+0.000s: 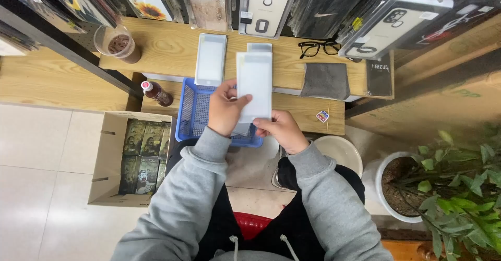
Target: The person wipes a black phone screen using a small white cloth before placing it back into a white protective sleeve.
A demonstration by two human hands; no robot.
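Hands meet over a blue plastic mesh basket (pixel 190 116) at the edge of a light wooden desk (pixel 172 50): the left hand (pixel 225 108) is wrapped around the left edge of a flat white rectangular packet (pixel 254 83), thumb across its face, while the right hand (pixel 282 129) pinches the packet's lower end from below. The packet is held upright above the basket, just in front of two similar white packets (pixel 211 58) lying on the desk, with black-framed glasses (pixel 318 47) and a grey cloth (pixel 325 80) to the right.
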